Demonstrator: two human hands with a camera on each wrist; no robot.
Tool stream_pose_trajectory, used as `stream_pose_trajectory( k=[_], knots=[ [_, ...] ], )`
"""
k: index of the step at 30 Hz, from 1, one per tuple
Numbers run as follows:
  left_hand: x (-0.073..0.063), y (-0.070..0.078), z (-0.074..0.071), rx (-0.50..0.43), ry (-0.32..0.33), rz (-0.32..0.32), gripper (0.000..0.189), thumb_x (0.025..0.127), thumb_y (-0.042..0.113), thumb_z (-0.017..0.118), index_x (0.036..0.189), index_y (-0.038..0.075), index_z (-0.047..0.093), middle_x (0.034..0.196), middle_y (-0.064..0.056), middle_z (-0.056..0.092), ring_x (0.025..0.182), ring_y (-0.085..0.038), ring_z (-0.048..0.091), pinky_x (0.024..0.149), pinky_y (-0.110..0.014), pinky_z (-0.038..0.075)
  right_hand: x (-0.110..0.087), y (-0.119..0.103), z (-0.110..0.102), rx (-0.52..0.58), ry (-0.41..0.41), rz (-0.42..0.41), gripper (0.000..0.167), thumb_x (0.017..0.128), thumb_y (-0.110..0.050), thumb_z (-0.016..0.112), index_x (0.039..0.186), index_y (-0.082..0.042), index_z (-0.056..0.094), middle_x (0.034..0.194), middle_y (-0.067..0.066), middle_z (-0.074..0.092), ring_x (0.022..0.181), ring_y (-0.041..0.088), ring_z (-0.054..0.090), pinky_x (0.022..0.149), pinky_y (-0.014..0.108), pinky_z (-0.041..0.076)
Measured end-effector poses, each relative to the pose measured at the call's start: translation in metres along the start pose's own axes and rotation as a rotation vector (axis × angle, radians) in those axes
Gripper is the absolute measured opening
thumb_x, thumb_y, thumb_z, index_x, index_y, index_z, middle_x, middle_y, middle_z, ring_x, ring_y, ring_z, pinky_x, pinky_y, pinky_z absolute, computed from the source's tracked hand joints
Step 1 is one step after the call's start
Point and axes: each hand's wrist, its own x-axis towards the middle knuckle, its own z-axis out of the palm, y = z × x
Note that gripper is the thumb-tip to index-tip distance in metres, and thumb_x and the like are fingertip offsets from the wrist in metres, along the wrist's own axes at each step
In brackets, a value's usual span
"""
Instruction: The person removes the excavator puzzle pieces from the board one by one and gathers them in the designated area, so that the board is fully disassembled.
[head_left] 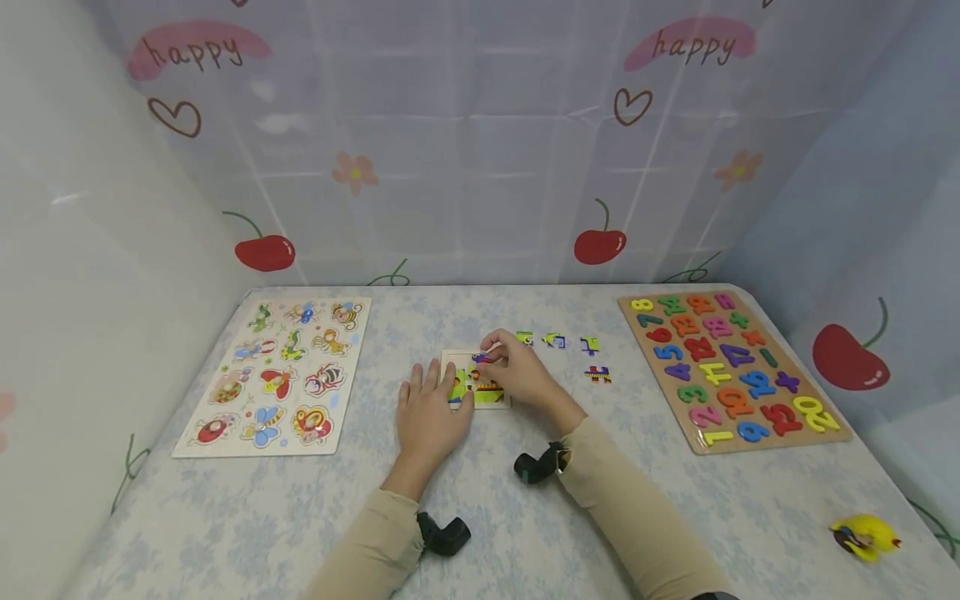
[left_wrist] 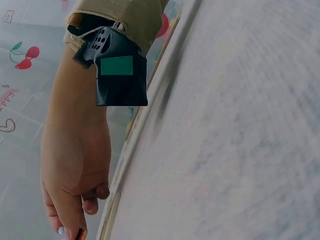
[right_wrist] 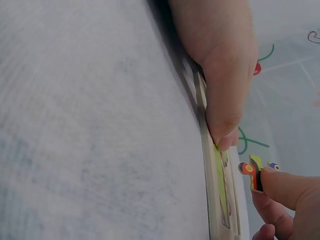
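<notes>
A small wooden tray puzzle [head_left: 457, 356] with a yellow-green picture partly filled in lies in front of me. My left hand [head_left: 435, 417] rests on its left side with the fingers stretched out, and in the right wrist view the left thumb presses on the tray's edge. Between thumb and fingers my right hand [head_left: 521, 375] pinches a jigsaw piece [right_wrist: 256, 172], coloured red, black and green, held just over the tray. Part of the picture is hidden by both hands. Several loose jigsaw pieces [head_left: 554, 340] lie to the right of the tray.
On the left lies an insect picture board [head_left: 352, 333]. A number board [head_left: 701, 442] with raised colourful figures lies on the right. Near the right front edge sits a yellow toy duck [head_left: 866, 535]. A printed curtain [head_left: 480, 167] hangs behind the table.
</notes>
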Motion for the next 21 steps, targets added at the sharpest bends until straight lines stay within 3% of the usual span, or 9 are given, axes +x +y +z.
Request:
stream_pose_trajectory(
  k=[4,11,21],
  knots=[
    [0.001,0.000,0.001,0.001,-0.001,-0.004,0.064,0.097,0.055,0.045,0.153,0.023,0.041,0.163,-0.006,0.031,0.154,-0.032,0.016,0.125,-0.054,0.013,-0.005,-0.002,-0.009,-0.001,0.028,0.008,0.025,0.096,-0.026,0.066,0.118,-0.019,0.057,0.098,0.002,0.068,0.072,0.019,0.055,0.062,0.030,0.047],
    [0.003,-0.003,0.005,-0.002,0.002,-0.008,0.064,0.097,0.055,0.044,0.153,0.025,0.040,0.163,-0.006,0.030,0.155,-0.032,0.014,0.125,-0.054,0.012,-0.017,0.000,-0.038,-0.100,0.067,0.055,0.024,0.095,-0.027,0.067,0.117,-0.022,0.059,0.101,0.003,0.067,0.077,0.021,0.050,0.062,0.030,0.042],
    [0.001,-0.003,0.002,-0.034,-0.010,0.000,0.066,0.097,0.054,0.045,0.155,0.025,0.036,0.164,-0.006,0.028,0.155,-0.032,0.013,0.125,-0.054,0.012,-0.032,0.023,-0.083,-0.247,0.052,0.174,0.028,0.095,-0.024,0.067,0.121,-0.017,0.058,0.103,0.009,0.064,0.081,0.022,0.056,0.064,0.029,0.046]
  ],
)
